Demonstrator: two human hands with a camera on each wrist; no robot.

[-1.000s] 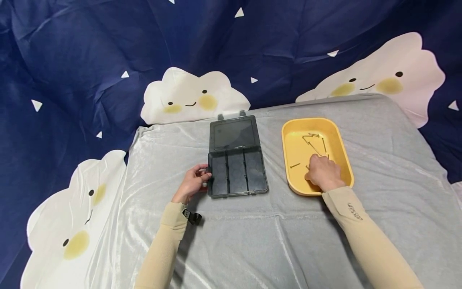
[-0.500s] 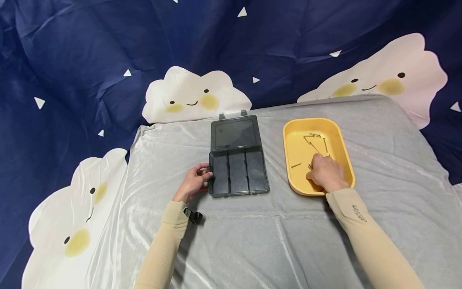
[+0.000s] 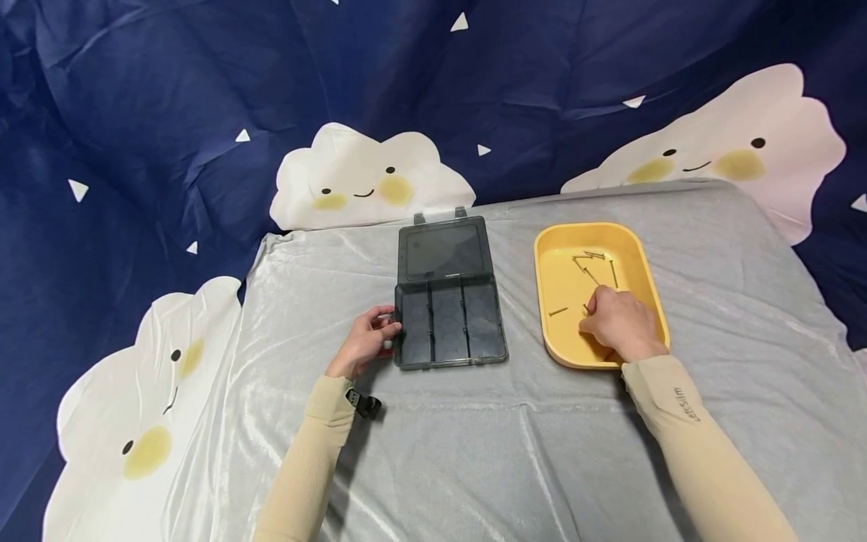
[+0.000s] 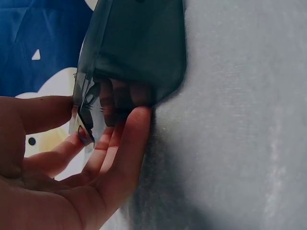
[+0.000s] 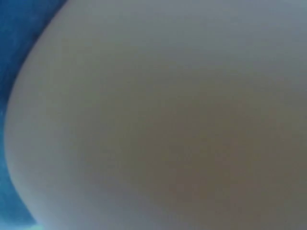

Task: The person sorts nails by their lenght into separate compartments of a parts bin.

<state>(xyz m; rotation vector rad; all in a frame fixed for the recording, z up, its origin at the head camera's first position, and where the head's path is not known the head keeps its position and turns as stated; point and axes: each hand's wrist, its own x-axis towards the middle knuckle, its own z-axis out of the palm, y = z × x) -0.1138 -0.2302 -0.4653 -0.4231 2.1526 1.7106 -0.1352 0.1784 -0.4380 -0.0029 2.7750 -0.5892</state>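
Observation:
A dark translucent compartment box (image 3: pixel 450 320) lies with its lid (image 3: pixel 445 250) folded back. At its left side, my left hand (image 3: pixel 363 341) grips the wall. In the left wrist view the thumb rests at the edge of the box (image 4: pixel 144 38) and the fingers curl under its side. My right hand (image 3: pixel 618 320) is down in a yellow tray (image 3: pixel 552 339), thumb and forefinger pinching at a screw (image 3: pixel 585 308) whose end shows between them. The other fingertips are hidden. Several loose screws (image 3: pixel 588 257) lie farther back in the tray, and one screw (image 3: pixel 558 311) lies to the left.
Grey velvety cloth (image 3: pixel 460 436) covers the table. Behind it hangs a navy curtain (image 3: pixel 528 83) with white clouds. A dark strap clip (image 3: pixel 364 404) hangs from my left wrist. The right wrist view is a blur with blue at its left.
My right hand has shifted slightly right and back toward me within the tray, showing more of the tray floor. My left hand stays at the box; the whole view has drifted a little.

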